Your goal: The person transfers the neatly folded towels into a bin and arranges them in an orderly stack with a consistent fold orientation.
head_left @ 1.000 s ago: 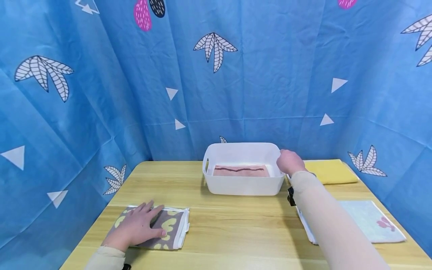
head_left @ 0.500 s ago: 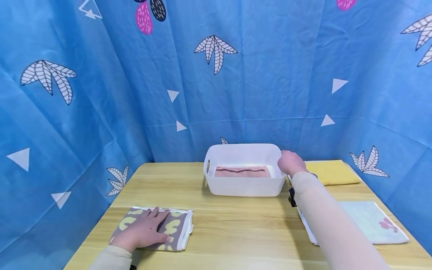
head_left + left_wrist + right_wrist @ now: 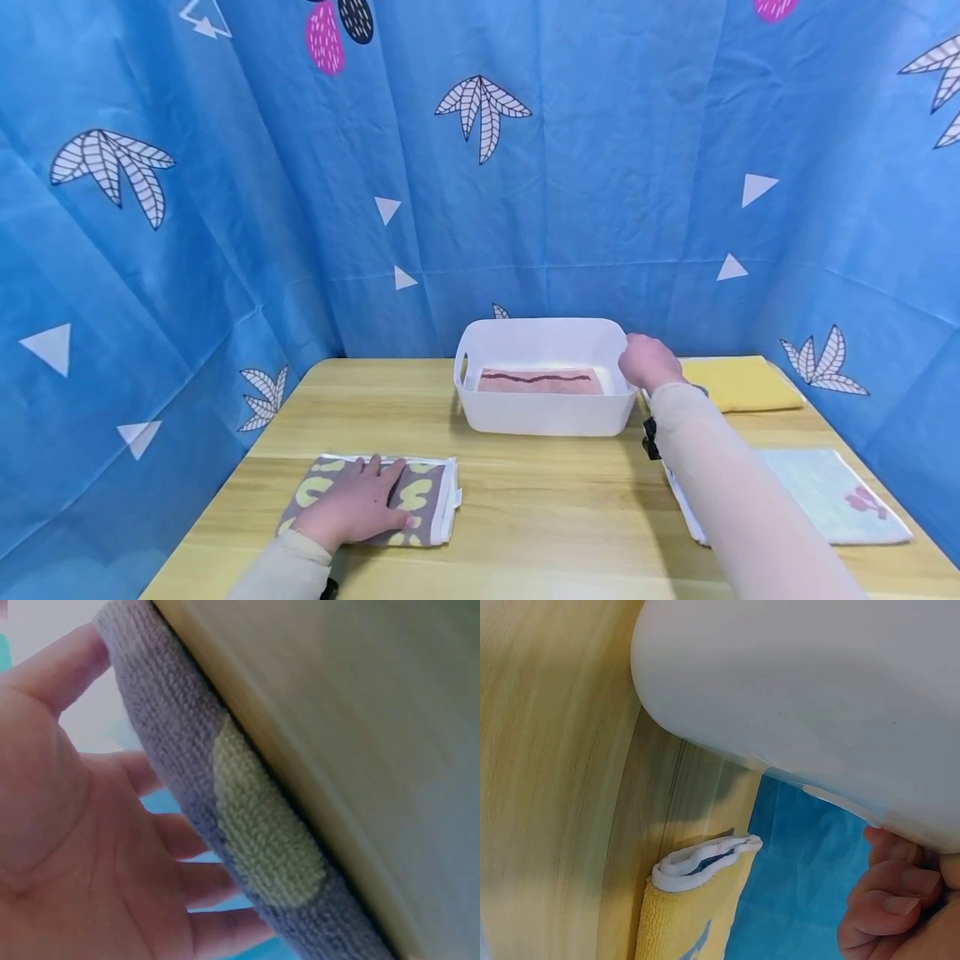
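My left hand (image 3: 358,506) lies with spread, straight fingers on a folded grey towel (image 3: 423,504) with yellow blotches and a white hem. In the left wrist view the fingertips touch the terry surface of the towel (image 3: 262,817), and the palm is lifted off it. At the back of the table, my right hand (image 3: 649,362) grips the right end of a white plastic bin (image 3: 543,415). Curled fingers (image 3: 889,907) show at the bin's edge in the right wrist view. A pink folded towel (image 3: 540,383) with a dark red wavy stripe lies inside the bin.
A yellow folded towel (image 3: 742,383) lies at the back right, beside the bin. Partly under my right forearm is a pale folded towel (image 3: 817,492) with a pink flower. Blue patterned curtains (image 3: 600,167) enclose the wooden table (image 3: 540,517) at the back and sides.
The grey towel has slid to the right across the table under my left hand. My right hand stays on the bin's end. The head view has shifted slightly.
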